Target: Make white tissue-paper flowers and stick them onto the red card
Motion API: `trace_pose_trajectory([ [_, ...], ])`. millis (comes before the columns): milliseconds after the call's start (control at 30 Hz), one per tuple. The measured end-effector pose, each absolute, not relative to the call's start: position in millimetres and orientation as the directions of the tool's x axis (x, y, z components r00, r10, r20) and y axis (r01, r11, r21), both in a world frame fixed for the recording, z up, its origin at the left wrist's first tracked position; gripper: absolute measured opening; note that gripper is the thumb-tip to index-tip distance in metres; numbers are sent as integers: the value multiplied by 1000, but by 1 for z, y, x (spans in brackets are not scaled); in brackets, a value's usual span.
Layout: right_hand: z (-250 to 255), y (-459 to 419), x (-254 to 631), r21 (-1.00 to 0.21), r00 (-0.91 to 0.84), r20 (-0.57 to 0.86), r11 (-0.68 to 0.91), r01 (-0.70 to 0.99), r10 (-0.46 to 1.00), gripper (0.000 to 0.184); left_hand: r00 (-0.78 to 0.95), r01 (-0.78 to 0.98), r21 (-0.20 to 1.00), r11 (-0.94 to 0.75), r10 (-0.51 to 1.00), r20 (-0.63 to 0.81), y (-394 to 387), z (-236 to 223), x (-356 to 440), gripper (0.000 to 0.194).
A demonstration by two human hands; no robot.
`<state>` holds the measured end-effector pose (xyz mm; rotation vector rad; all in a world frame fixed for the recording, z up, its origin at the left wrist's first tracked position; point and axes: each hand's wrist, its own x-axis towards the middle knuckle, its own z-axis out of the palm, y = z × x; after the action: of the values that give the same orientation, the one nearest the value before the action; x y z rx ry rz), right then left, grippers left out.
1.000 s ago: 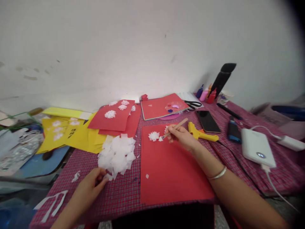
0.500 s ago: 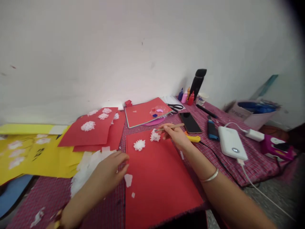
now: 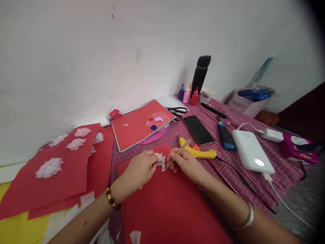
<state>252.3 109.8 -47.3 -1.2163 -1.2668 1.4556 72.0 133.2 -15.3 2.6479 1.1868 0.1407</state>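
Note:
A fluffy white paper flower (image 3: 159,159) lies on the upper part of a red sheet (image 3: 167,206). My left hand (image 3: 139,173) is closed, its fingertips pinched against the flower's left edge. In my right hand (image 3: 184,164) is a thin wooden stick (image 3: 185,145), gripped between thumb and fingers. The stick's lower tip touches the flower's right side. My left hand hides the neighbouring part of the sheet. A small white paper scrap (image 3: 135,236) rests near the sheet's lower left.
Right of my hands are a yellow glue gun (image 3: 200,153), a phone (image 3: 198,130) and a white power bank (image 3: 252,152) with cables. Red sheets with white flowers (image 3: 49,167) lie left. Behind are a paint palette (image 3: 165,117), scissors (image 3: 175,111), paint bottles (image 3: 194,97) and a black bottle (image 3: 201,73).
My left hand has moved right and forward to the flower, its fingers now at the flower's edge. The stick has tilted, with its tip lower. The view has shifted closer and to the right.

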Motion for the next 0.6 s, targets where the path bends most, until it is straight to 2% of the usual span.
trace_pose_trajectory([
  [100, -50, 108, 252, -978, -192, -83, -43, 204, 978, 27, 685, 691, 351, -632, 728, -39, 141, -19, 72, 19],
  [200, -52, 109, 253, -951, -145, -27, 19, 307, 989, 27, 669, 693, 387, -608, 742, -35, 140, -19, 73, 18],
  [333, -53, 112, 254, -931, -130, 2, 49, 361, 992, 28, 628, 741, 336, -581, 777, -40, 134, -15, 75, 12],
  [600, -48, 113, 255, -920, -144, -1, 56, 388, 990, 26, 707, 705, 183, -685, 700, -104, 141, -17, 83, 13],
])
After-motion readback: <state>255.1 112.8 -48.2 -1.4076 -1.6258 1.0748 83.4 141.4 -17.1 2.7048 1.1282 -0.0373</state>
